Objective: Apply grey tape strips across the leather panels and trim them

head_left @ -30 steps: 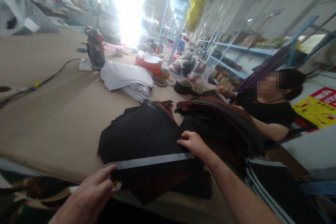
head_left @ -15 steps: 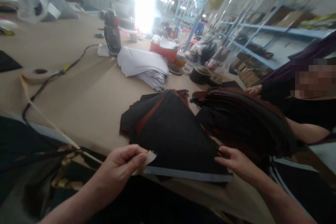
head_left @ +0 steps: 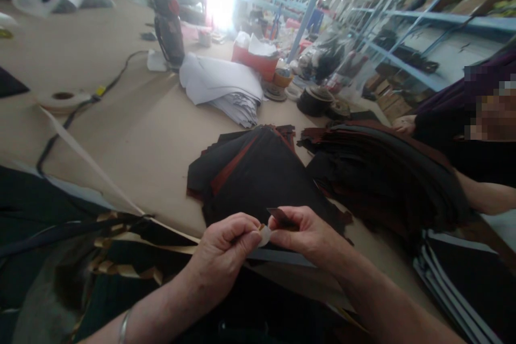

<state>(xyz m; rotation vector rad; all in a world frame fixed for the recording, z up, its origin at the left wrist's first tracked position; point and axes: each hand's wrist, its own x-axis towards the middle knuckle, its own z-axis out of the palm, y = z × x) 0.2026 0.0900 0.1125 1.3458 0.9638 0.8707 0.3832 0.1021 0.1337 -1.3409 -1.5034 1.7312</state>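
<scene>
My left hand (head_left: 228, 244) pinches the end of a pale tape (head_left: 265, 236), whose whitish tip pokes out between finger and thumb. Close against it is my right hand (head_left: 308, 234), closed on a thin dark flat piece (head_left: 280, 216); its thumb and fingertip meet the tape tip. Whether that piece is a blade or a scrap I cannot tell. Under both hands lies a fanned stack of black fabric panels (head_left: 258, 172) with rust-brown undersides. A grey strip (head_left: 282, 257) runs along the near edge of the top panel, partly hidden by my hands.
A tape roll (head_left: 62, 99) and a cord lie at left. Behind are a dark upright machine (head_left: 169, 29), white sheets (head_left: 221, 86) and spools (head_left: 314, 101). More dark panels (head_left: 379, 172) are at right, beside another person's arm (head_left: 487, 191). Grey-edged panels (head_left: 463, 274) lie lower right.
My right hand has left the right edge of the panel and come left to meet my left hand. My left hand has moved right with the tape end. The view has shifted slightly.
</scene>
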